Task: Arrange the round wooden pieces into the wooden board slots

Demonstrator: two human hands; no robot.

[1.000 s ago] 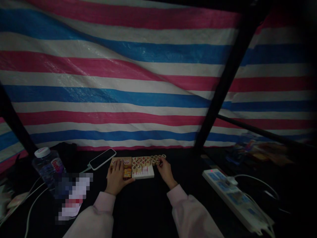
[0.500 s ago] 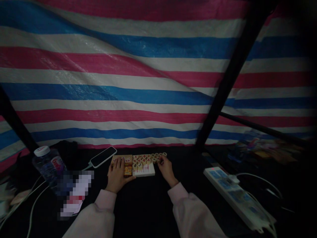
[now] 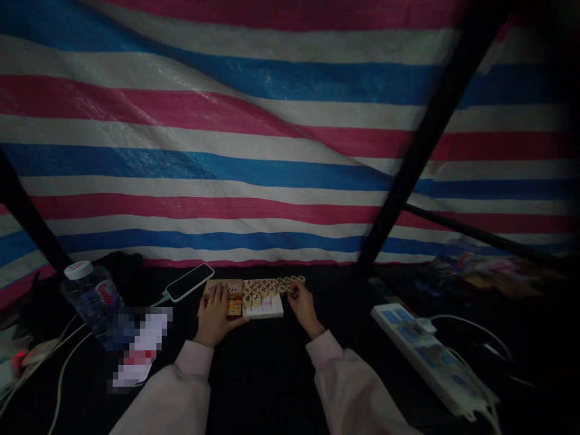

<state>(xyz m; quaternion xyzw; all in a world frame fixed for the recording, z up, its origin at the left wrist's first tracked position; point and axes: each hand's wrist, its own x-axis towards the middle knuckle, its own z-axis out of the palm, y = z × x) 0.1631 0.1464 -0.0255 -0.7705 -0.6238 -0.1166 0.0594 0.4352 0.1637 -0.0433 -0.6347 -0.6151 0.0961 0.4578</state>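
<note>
My left hand (image 3: 214, 315) lies flat on the brown printed lid (image 3: 233, 309) of a small box, fingers stretched out and thumb reaching along its front edge to the right. Joined to its right side is the white box half (image 3: 268, 310), with round wooden xiangqi pieces (image 3: 256, 289) in rows at its back and left. Just right of the box, more pieces (image 3: 287, 281) stand on the black surface in a short row. My right hand (image 3: 304, 306) is closed in a pinch at the near side of this row, its fingertips on a piece partly hidden by them.
A phone (image 3: 189, 282) with a cable lies behind left. Further left stands a clear bottle (image 3: 97, 296) with a white cap, near a blurred-out item (image 3: 140, 350). A white power strip (image 3: 426, 359) with cables lies right. Striped sheeting (image 3: 226, 169) and dark poles (image 3: 426, 133) bound the back.
The view has shifted slightly. Both hands stay in nearly the same places, the left on the lid and the right at the row of pieces.
</note>
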